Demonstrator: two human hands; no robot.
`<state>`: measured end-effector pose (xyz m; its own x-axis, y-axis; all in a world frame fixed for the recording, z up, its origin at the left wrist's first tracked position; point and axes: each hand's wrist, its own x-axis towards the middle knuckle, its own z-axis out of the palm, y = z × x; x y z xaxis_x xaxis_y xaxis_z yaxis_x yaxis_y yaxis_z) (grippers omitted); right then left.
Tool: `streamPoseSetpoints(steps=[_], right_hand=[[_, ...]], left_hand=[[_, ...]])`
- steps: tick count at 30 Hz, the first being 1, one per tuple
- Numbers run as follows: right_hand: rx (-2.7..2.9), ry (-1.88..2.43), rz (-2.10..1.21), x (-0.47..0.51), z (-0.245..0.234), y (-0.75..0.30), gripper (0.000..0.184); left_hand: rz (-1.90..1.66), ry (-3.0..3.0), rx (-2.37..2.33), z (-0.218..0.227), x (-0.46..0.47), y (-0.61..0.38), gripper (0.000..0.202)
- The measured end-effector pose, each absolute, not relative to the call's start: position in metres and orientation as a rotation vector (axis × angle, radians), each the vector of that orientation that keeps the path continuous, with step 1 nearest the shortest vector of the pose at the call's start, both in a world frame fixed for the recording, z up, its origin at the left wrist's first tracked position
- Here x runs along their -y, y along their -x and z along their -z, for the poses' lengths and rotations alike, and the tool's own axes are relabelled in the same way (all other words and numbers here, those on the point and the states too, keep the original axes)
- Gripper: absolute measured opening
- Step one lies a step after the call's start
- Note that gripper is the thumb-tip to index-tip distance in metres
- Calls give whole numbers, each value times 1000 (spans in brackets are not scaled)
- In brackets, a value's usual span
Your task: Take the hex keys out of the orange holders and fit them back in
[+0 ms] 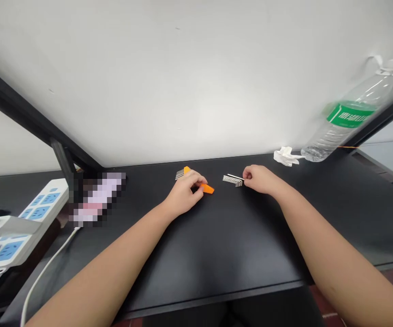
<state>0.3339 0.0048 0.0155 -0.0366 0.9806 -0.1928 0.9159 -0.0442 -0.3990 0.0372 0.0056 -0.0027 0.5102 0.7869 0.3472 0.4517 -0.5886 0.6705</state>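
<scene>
Toward the back of the black desk, the left hand grips an orange holder, metal rods jutting at that hand's eleven o'clock. The right hand pinches one slim metal key beside a row of L-shaped keys at its nine o'clock. A crumpled tissue lies at two o'clock.

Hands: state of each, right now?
Left hand: closed, holding the orange holder.
Right hand: closed, pinching the end of a metal rod.
</scene>
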Motion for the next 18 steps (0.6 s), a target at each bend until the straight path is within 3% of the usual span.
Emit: streamPoseSetpoints(steps=[5,9,13,18], right_hand=[[1956,2267,-639,0,-24,-339,10],[1946,1836,-657,5,-29,-337,8],[1933,1360,-788,14,-27,-320,20],[2039,1161,-646,22,-24,-300,20]], left_hand=[[-898,-2260,-961,6,-5,-37,30],[-918,-2027,-1071,9,-7,-37,31],[-930,-1870,-1081,6,-3,-42,24],[-957,-1692,-1080,0,2,-47,23]])
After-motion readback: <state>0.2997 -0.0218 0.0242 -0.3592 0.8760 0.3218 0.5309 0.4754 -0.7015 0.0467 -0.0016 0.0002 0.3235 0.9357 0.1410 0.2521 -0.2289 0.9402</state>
